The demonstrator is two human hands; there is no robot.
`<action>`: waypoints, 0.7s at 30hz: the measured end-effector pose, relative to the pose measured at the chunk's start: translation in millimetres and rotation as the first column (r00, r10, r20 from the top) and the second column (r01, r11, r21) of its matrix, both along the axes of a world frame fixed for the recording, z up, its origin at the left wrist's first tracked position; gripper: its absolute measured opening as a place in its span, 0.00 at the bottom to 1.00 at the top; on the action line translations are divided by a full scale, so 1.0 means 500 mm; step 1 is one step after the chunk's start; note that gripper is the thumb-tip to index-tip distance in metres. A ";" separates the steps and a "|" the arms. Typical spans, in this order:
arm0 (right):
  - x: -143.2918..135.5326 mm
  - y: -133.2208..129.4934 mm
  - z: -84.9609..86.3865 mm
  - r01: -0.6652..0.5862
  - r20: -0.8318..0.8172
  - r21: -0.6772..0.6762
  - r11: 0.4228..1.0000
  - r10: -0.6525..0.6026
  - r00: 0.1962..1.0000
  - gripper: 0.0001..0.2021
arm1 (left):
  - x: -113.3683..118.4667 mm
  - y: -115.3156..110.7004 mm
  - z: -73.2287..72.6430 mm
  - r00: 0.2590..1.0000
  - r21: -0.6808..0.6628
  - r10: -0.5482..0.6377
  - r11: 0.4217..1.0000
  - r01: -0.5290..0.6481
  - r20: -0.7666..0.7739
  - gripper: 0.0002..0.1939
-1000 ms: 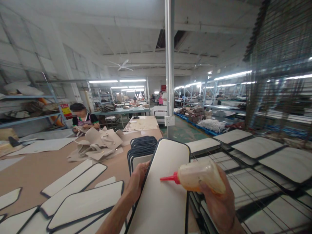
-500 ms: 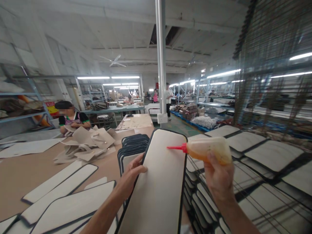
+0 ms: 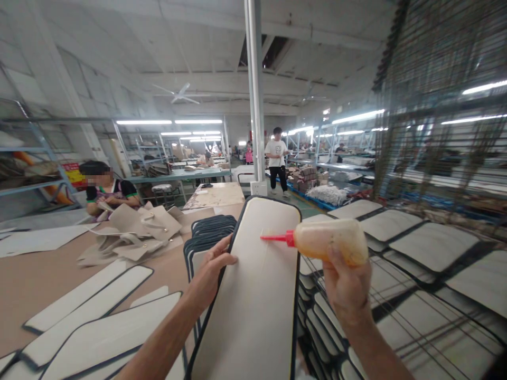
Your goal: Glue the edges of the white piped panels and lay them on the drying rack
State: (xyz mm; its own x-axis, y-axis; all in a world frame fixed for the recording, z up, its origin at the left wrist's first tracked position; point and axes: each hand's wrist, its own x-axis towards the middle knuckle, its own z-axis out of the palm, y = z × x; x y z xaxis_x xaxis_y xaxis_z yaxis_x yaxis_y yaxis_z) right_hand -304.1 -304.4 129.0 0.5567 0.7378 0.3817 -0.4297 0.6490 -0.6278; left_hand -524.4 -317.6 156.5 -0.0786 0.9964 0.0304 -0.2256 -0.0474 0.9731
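A long cream panel (image 3: 253, 306) with a dark edge and rounded corners is tilted up in front of me. My left hand (image 3: 212, 272) grips its left edge, thumb on the cream face and the other fingers hidden behind. In my right hand (image 3: 348, 285) is a squeeze glue bottle (image 3: 332, 240), lying nearly level, with yellowish liquid inside. Its red nozzle points left over the upper part of the panel; whether the tip touches the surface I cannot tell. Behind the panel, to the left, stands a stack of similar dark-edged panels (image 3: 209, 232).
More cream panels (image 3: 95, 295) lie on the brown table (image 3: 24, 285) at left, near a heap of beige pieces (image 3: 138, 227). On the right, a wire rack (image 3: 400, 295) carries many panels. A co-worker (image 3: 106, 190) sits at far left; another person (image 3: 277, 158) stands beyond the post (image 3: 255, 105).
The bottle's nozzle has shifted slightly left over the panel, and faint marks show near its tip. The whole view has turned a little, and the standing person has come out from behind the post.
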 end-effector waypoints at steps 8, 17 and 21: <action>0.006 -0.056 -0.026 -0.213 0.046 -0.021 0.977 0.214 0.976 0.25 | -0.013 0.005 0.013 0.999 0.006 0.036 0.999 -0.036 -0.007 0.32; 0.039 -0.043 -0.053 -0.326 -0.009 -0.146 0.934 0.328 0.945 0.25 | -0.030 0.000 0.031 0.998 0.071 0.021 0.997 -0.018 -0.053 0.32; 0.027 -0.016 0.008 -0.092 -0.091 0.061 0.994 0.098 0.991 0.22 | -0.033 -0.013 0.019 0.993 0.087 0.023 0.996 -0.013 -0.118 0.32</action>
State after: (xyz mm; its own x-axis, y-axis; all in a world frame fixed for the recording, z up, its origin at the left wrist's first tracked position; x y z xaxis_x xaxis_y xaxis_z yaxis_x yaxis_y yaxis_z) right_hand -290.4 -312.2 133.2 0.5204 0.7676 0.3741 -0.5462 0.6360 -0.5452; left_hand -540.7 -324.2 166.2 -0.0874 0.9881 0.1264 -0.1067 -0.1354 0.9850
